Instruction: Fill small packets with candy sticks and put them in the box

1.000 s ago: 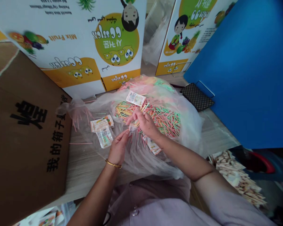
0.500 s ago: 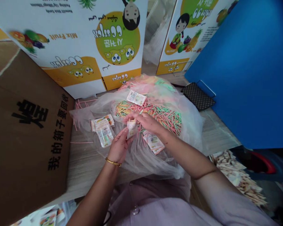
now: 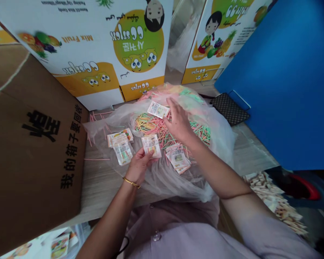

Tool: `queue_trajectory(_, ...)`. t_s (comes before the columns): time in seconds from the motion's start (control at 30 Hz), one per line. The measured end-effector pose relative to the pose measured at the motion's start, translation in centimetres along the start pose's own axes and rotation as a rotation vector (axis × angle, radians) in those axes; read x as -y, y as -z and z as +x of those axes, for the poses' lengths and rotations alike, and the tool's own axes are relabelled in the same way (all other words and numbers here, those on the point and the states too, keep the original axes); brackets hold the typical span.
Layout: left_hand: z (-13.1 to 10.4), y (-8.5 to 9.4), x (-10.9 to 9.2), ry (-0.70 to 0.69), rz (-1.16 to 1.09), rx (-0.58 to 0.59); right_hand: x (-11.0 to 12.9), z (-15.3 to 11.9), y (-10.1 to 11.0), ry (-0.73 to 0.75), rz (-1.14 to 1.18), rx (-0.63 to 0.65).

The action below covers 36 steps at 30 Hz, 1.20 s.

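Flat crinkly plastic packet [image 3: 151, 145] pinched in left hand [image 3: 138, 166].

Right hand [image 3: 179, 124] covers part of the coloured sticks [image 3: 156, 126] beneath it. Left hand [image 3: 139, 166] thumb hides the lower edge of the held packet [image 3: 151, 145]; print illegible. Brown carton [image 3: 29, 151], left of that hand, is cut off by the frame edge.

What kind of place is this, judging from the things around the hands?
Probably a small packing workshop or storeroom for sweets. Printed cartons stand around the table, a clear bag holds loose coloured sticks, and the left hand holds a small filled packet.
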<state>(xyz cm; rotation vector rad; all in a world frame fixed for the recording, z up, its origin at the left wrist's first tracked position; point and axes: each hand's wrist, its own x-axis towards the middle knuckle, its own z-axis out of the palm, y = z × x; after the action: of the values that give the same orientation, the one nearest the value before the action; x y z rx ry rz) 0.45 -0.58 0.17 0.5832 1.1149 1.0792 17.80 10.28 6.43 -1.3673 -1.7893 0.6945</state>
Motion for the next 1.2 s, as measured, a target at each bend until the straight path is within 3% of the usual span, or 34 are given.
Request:
queue_trajectory(0.03,0.0,0.1,0.0,-0.002,0.014,-0.009,0.1,-0.1,0.3,0.023,-0.040,0.008)
queue_trajectory(0.17,0.0,0.0,0.0,-0.052,0.028,-0.009,0.8,-1.4,0.2,0.020,0.100,0.476)
queue_trajectory(0.23,-0.2,-0.3,-0.1,-0.076,0.041,-0.004,1.0,-1.8,-0.5,-0.006,0.117,0.579)
queue_trajectory(0.37,-0.6,-0.4,-0.1,-0.100,0.064,-0.003,1.0,-1.9,-1.3,0.033,0.069,0.582)
queue_trajectory(0.53,-0.9,0.2,0.1,-0.144,0.036,-0.032,1.4,-1.5,-0.3,0.239,0.023,0.346)
queue_trajectory(0.67,-1.1,0.4,0.3,-0.232,0.152,0.003,1.4,-1.3,0.8,0.361,-0.184,0.464)
queue_trajectory(0.87,-2.0,-0.1,0.1,-0.394,0.496,-0.039,1.0,-1.3,0.7,0.342,-0.387,0.604)
queue_trajectory(1.03,-1.8,-0.2,0.5,-0.350,0.432,-0.026,0.8,-1.8,0.1,0.324,-0.337,0.630)
queue_trajectory(1.2,-1.1,0.4,1.1,-0.231,0.266,0.001,1.0,-2.0,-0.6,0.330,-0.362,0.560)
